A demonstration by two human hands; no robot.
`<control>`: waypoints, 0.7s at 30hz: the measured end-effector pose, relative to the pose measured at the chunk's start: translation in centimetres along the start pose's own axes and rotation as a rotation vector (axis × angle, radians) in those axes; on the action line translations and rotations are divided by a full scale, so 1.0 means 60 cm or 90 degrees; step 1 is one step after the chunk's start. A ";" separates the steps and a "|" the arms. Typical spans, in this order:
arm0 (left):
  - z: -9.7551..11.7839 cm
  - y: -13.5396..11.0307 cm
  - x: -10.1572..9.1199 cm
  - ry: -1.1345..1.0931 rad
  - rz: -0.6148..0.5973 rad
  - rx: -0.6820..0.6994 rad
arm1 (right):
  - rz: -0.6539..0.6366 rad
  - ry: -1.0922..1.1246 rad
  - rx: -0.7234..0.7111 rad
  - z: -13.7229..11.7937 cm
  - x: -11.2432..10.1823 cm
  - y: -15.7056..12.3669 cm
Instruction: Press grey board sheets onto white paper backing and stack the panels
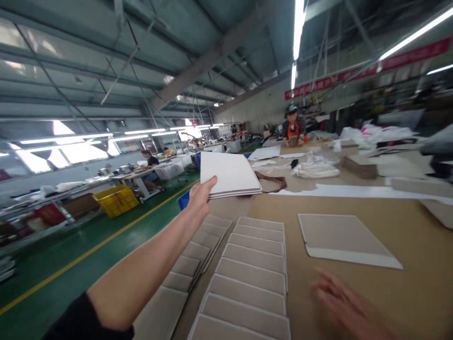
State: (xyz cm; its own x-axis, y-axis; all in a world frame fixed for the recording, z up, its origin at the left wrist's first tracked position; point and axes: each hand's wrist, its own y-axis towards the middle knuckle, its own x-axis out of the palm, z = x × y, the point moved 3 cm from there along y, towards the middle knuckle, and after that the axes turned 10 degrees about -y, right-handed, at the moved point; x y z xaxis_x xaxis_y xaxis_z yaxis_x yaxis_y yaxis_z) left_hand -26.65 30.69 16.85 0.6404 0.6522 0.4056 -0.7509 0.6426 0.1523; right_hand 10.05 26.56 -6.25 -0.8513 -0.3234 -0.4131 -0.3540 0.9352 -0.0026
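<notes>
My left hand [202,191] reaches forward over the table, its thumb on top of a small stack of white panels [230,172] gripped at the near left corner. Low on the right, my right hand [345,300] is blurred by motion above the brown table surface; it touches no panel that I can make out. Just beyond it lies a single beige panel [343,236] with a pale border. Between my arms runs an overlapping row of beige panels with white edges [251,269]. A second overlapping row [191,262] lies partly under my left forearm.
Across the table [276,212] a person in a red apron [293,127] works. White cloth bundles [314,166], a brown strap [278,183] and a stack of brown boards [359,166] lie farther back. Left, beyond the green floor's yellow line, stands a yellow crate [116,200].
</notes>
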 end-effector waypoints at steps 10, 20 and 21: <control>-0.063 -0.558 -0.020 -0.166 -0.325 -0.175 | 0.236 0.628 -0.171 -0.213 -0.018 -0.232; -0.039 -0.708 -0.110 0.162 -0.398 -0.015 | 0.282 0.367 -0.134 -0.084 -0.216 -0.459; -0.034 -0.701 -0.094 0.167 -0.423 0.041 | 0.263 0.336 -0.129 -0.078 -0.226 -0.472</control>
State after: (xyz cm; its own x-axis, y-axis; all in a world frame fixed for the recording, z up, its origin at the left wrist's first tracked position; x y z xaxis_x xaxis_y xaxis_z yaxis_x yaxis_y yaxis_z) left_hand 1.64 0.82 6.34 0.9772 0.2113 -0.0195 -0.1915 0.9179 0.3476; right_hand 29.81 3.81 3.66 -0.9878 -0.0227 0.1542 0.0170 0.9678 0.2510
